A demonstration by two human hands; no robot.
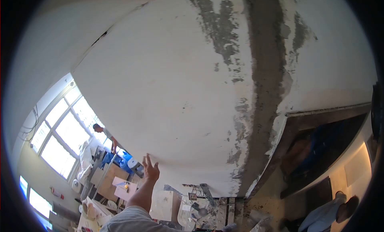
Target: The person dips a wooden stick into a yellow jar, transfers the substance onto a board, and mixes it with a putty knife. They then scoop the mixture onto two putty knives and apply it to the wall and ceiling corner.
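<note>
My left hand is raised against the lower edge of a large white wall. Its fingers are spread and it holds nothing; the fingertips appear to touch the surface. A grey sleeve covers the upper part of that arm. To the right, a broad vertical strip of grey-brown cement runs down the wall, with chipped paint along both sides. Rough grey patches show beside the strip near the top. My right hand is outside the view.
A dark-framed opening adjoins the strip at right. One person is at lower right, another near the windows. Boards, blue bottles and rubble lie below. A crack crosses the upper left.
</note>
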